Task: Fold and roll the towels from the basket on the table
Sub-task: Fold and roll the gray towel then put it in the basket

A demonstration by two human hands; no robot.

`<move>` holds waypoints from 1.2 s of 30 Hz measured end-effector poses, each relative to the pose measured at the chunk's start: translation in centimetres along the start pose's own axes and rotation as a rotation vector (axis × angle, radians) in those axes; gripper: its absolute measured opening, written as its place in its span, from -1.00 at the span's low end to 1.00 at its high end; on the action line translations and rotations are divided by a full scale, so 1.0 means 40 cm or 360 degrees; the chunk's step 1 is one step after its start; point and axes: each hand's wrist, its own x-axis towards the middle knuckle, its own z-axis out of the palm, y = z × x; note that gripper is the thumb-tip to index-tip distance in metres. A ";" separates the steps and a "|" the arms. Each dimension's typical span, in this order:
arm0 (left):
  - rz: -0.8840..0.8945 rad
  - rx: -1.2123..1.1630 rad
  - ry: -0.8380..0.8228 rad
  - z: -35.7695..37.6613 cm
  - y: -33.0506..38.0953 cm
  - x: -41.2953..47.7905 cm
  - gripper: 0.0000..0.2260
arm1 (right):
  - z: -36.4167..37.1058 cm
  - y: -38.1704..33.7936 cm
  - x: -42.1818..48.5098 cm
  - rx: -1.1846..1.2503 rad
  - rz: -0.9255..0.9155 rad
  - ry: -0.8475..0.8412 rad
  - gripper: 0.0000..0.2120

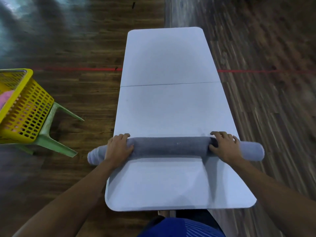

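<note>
A grey towel lies rolled into a long tube across the near part of the white table. Both ends of the roll stick out past the table's side edges. My left hand wraps over the roll near its left end, fingers curled over the far side. My right hand grips the roll near its right end in the same way. At the far left stands the yellow perforated basket, with a pink towel showing inside it.
The basket sits on a pale green plastic stool on the dark wooden floor. A red line crosses the floor behind the table. A seam runs across the table's middle. My blue clothing shows at the bottom edge.
</note>
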 end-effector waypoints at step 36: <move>-0.0934 -0.1431 -0.0558 0.123 0.468 -0.074 -0.50 | 0.049 -0.351 -0.052 0.1468 0.0899 -0.0447 0.04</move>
